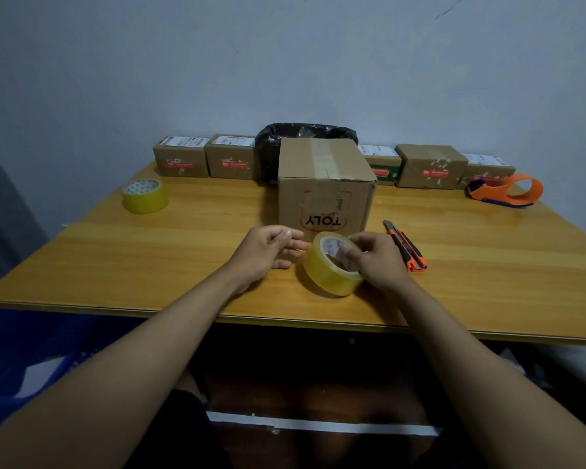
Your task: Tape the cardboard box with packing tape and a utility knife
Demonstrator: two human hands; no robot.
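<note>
A brown cardboard box point(325, 184) stands in the middle of the wooden table point(149, 258), with old tape along its top seam and upside-down red lettering on its near face. In front of it my right hand point(376, 262) grips a yellowish roll of packing tape point(322, 269), tilted on its edge, with fingers over its core. Just left of the roll, my left hand point(268, 248) hovers with its fingers loosely curled and holds nothing. An orange and black utility knife point(406, 247) lies on the table to the right of my right hand.
A second tape roll point(145, 196) lies at the far left. An orange tape dispenser point(506, 191) sits at the far right. Several small cardboard parcels point(181, 157) line the back edge beside a black-bagged bin point(301, 133). The wall stands close behind.
</note>
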